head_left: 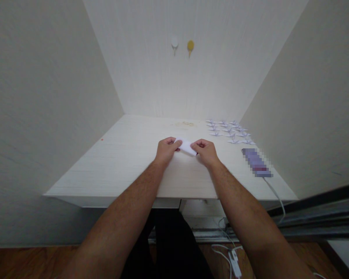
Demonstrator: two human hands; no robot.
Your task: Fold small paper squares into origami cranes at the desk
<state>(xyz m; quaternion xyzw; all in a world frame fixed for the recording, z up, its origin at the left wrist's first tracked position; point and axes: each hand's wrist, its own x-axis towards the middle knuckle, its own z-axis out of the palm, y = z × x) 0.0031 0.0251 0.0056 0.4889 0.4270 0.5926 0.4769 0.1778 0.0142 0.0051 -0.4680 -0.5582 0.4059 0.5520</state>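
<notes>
A small piece of white paper (186, 146) is held over the middle of the white desk (128, 162), tilted down to the right. My left hand (166, 150) pinches its left end, the thumb lying on top and fingers beneath. At the right end, my right hand (205, 151) grips the paper between thumb and curled fingers. The paper looks folded into a narrow shape, but its creases are too faint to make out.
Several folded paper cranes (228, 130) stand in rows at the desk's back right. Nearer lies a phone (256, 162), its screen blurred out, with a white cable (276, 193) running over the edge. Two hooks, one white (174, 42), one yellow (190, 45), are on the wall. Below is a power strip (235, 263).
</notes>
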